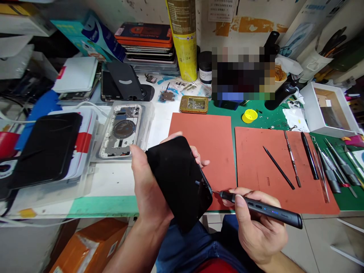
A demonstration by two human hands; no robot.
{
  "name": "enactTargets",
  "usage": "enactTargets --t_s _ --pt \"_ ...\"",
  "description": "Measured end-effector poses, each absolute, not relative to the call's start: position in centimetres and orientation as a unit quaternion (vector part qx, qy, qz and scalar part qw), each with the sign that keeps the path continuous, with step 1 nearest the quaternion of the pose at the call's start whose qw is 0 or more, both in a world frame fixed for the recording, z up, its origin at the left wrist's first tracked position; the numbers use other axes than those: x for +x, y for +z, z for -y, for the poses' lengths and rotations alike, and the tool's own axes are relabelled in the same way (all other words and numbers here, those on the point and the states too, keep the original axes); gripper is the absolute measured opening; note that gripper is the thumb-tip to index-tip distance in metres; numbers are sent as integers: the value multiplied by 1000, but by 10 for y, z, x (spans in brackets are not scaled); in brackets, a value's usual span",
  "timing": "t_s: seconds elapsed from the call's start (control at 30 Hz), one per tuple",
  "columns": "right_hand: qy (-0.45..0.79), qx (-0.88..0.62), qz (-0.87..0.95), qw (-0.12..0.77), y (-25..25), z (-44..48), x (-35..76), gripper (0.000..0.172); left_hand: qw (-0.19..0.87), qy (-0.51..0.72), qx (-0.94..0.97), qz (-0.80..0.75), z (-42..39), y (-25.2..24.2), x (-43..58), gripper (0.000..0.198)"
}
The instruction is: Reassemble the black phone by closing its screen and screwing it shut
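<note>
My left hand (150, 185) is wrapped round a black smartphone (179, 178), thumb along one edge and fingertips showing past the other. The phone is tilted, its dark glossy screen towards me, over the near edge of the bench. In my right hand (256, 223) is a dark electric screwdriver (264, 210), with small blue lights on its side. Its thin bit points left and meets the phone's lower right edge; the exact spot of contact is too small to make out.
Orange-red mats (210, 140) cover the bench, one bearing a spudger (278, 167) and metal tools. Tweezers and several screwdrivers (330, 174) lie at right. A phone housing (122, 129) sits in a plastic tray at left. Behind are a small tin (193, 104) and yellow cap (249, 116).
</note>
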State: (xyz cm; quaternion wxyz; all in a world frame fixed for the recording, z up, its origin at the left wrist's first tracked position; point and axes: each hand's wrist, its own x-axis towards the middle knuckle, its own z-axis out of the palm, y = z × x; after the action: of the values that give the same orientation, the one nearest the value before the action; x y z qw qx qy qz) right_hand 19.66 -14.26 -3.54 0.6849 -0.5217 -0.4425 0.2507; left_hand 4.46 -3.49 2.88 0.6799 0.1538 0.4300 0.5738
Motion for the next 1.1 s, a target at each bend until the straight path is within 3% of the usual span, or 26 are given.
enactTargets --t_s 0.7,1.1 --pt "257 -504 449 692 -33 140 197 33 687 571 151 -423 35 29 45 75" --pt "250 -525 443 682 -34 143 197 26 688 568 148 -427 35 33 45 74"
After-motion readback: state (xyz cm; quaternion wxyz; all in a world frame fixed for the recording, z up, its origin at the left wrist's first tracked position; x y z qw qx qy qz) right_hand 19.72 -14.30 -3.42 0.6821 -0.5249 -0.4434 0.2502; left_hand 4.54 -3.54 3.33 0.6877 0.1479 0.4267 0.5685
